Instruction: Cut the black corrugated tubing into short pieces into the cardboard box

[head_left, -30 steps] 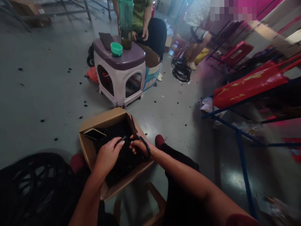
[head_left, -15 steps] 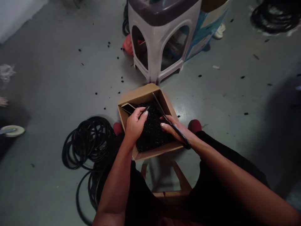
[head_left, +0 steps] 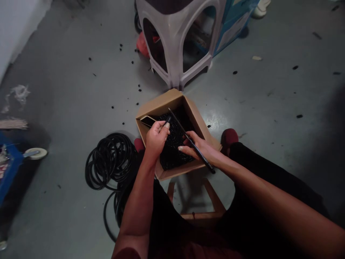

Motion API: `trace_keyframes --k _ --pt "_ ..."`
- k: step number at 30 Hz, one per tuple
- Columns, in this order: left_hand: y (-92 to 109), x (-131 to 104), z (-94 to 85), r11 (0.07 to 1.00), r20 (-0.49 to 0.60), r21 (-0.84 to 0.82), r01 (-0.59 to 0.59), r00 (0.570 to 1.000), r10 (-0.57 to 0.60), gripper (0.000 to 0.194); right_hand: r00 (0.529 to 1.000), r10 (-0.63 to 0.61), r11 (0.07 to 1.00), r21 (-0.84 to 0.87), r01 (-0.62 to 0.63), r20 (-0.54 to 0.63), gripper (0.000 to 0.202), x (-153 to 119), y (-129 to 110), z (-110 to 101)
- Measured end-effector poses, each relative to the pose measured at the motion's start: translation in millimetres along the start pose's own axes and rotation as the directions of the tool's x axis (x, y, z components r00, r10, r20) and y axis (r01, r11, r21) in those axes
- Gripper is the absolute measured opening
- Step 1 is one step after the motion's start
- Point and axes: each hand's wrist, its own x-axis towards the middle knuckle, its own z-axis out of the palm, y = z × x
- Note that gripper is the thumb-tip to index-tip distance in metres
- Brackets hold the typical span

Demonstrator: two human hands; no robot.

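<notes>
A cardboard box (head_left: 198,118) stands on the floor between the person's feet, with many small black pieces (head_left: 174,156) inside. My left hand (head_left: 157,136) is closed over the box's left part, pinching a small black ribbed piece (head_left: 168,119). Over the right part, my right hand (head_left: 195,146) holds a long, thin dark tool (head_left: 201,154) with a pointed metal blade. The blade points up and left, its tip near the black piece. Thumb and fingers of my right hand are apart at the front, while the tool lies across the hand.
A coil of black tubing (head_left: 109,162) lies left of the box. A grey plastic stool (head_left: 175,46) stands beyond it, with a blue box (head_left: 234,25) behind. At the left edge is a blue cart (head_left: 12,162) with a wheel. Small black bits are scattered on the floor.
The view has shifted, bringing the blue cart in at the left. Both hands still hold the same things; the blade tip has moved slightly left, nearer the black piece.
</notes>
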Motion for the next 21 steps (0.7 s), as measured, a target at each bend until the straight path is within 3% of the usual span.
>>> trace_keyframes --k 7,13,16,21 --pt "0.6 -0.4 2.9 0.995 0.031 0.078 -0.058 0.998 0.056 0.021 0.999 0.007 0.994 -0.111 -0.003 0.035 0.05 -2.0 -10.2 -4.6" --pt "1.6 -0.8 3.3 0.991 0.053 0.122 -0.063 0.997 0.057 0.022 0.997 -0.068 0.965 -0.251 0.071 0.02 0.041 -3.2 -8.8 -6.5" --pt "2.5 -1.6 2.2 0.988 0.056 0.142 -0.068 0.997 0.061 0.023 0.994 -0.111 0.958 -0.266 0.106 -0.003 0.041 -3.0 -8.0 -6.9" --pt "2.6 -2.3 -0.3 0.985 0.087 0.152 -0.084 0.994 0.071 0.024 0.998 -0.063 0.967 -0.246 0.069 0.032 0.04 -3.7 -10.8 -8.2"
